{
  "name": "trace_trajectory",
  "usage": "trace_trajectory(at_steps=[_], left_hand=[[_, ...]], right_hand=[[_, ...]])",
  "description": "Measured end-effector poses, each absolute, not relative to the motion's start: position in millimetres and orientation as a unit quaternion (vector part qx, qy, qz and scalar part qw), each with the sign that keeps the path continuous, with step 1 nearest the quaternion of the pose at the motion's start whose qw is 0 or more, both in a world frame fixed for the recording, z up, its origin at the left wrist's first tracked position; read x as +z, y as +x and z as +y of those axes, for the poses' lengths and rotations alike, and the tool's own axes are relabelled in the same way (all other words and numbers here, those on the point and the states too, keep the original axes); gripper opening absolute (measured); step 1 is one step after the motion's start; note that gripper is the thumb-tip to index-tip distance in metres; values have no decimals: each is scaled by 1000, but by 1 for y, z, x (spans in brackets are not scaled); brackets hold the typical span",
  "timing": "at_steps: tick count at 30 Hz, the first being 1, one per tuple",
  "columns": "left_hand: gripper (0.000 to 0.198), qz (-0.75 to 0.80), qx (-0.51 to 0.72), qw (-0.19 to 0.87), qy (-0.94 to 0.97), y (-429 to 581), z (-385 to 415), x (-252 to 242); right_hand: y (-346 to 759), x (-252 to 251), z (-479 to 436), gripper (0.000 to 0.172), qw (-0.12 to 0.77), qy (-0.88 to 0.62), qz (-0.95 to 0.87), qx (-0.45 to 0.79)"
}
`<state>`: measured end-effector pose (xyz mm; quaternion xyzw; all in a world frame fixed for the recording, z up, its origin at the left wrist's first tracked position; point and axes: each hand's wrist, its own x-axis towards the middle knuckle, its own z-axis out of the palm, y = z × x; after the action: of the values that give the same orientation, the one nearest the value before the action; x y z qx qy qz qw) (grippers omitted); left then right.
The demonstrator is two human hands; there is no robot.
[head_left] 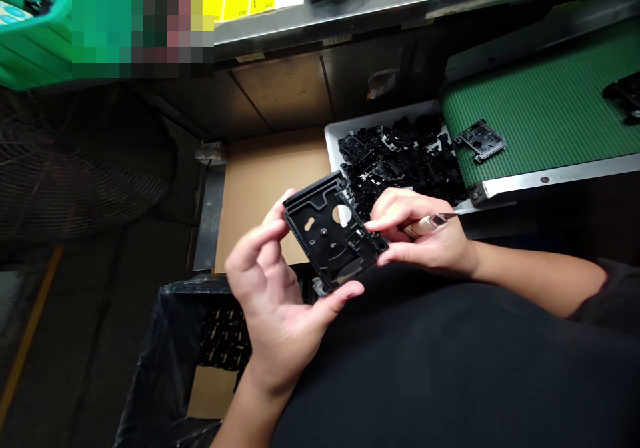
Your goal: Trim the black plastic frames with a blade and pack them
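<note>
A flat black plastic frame, with holes and ridges moulded in it, is held tilted in front of me. My left hand grips it by the left and lower edges, thumb at the bottom corner. At its right edge, the fingertips and thumb of my right hand pinch the part. A small tool with a pale handle and a pointed metal blade, like a craft knife, also rests in my right hand, its tip pointing right. Behind the frame stands a white tray heaped with similar black parts.
A green conveyor belt on the right carries a black part. Brown cardboard lies beside the tray. At lower left is a black-lined bin with stacked parts. A wire-guarded fan and green crate are left; a metal bench runs behind.
</note>
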<state>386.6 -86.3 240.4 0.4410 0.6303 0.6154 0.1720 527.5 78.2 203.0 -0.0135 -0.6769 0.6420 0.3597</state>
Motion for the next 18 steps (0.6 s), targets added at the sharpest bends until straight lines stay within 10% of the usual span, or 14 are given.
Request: trace_trajectory(at_steps=[18], left_hand=[[110, 666, 621, 157, 383, 388, -86, 240]], right_hand=[[528, 205, 79, 28, 348, -22, -666, 659]])
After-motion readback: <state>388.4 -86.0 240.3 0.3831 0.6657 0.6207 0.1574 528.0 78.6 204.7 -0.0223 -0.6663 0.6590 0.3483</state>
